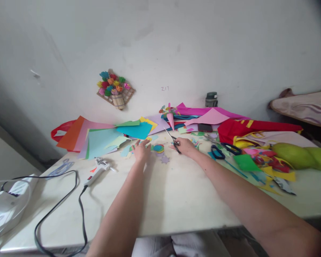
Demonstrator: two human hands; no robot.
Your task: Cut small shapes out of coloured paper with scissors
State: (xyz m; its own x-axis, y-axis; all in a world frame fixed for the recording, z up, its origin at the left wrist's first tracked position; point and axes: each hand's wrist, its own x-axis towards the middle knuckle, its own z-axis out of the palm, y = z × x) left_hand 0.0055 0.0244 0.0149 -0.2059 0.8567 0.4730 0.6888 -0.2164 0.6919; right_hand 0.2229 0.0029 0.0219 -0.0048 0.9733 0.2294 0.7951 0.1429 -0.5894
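My right hand [186, 147] is closed around the black handles of a pair of scissors [169, 134], whose blades point up and to the left. My left hand [141, 151] has its fingers apart over small paper scraps beside a light blue piece [125, 151]; whether its fingertips touch them I cannot tell. Between the hands lie a stack of coloured paper circles [158, 147] and a lilac star-shaped cutout [164, 159]. Behind them stands a pink paper cone with small flowers [170, 120].
A glue gun [97, 173] with a black cord lies left, near a white power strip [12, 200]. Coloured sheets [101, 142] spread along the wall. Another pair of scissors [226, 149], a red cloth [256, 125], a green cushion-like object [301, 156] and scraps are on the right.
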